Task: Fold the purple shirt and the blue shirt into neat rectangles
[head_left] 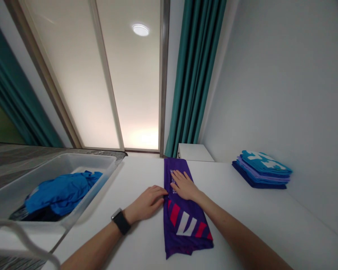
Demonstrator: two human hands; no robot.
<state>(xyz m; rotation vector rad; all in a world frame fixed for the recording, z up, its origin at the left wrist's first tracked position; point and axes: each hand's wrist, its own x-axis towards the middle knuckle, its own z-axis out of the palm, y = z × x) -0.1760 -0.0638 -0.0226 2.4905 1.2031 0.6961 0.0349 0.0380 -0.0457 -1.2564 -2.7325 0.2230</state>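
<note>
A purple shirt (173, 228) lies on the white table, folded into a long narrow strip with its far end at the table's back edge. Red and white shapes and small white lettering are printed on it. My right hand (184, 186) rests flat on its upper part, fingers spread, partly covering the lettering. At the left long edge, my left hand (148, 202) has its fingers bent and close together, the tips and thumb on the cloth's edge. A dark watch is on my left wrist.
Left of the table stands a translucent plastic bin (109, 165) with crumpled blue clothes (63, 191) and darker cloth inside. A neat stack of folded clothes (260, 170) sits at the right by the wall. Behind the table is a white cabinet (195, 152); a pale curved tube (25, 238) crosses the lower left.
</note>
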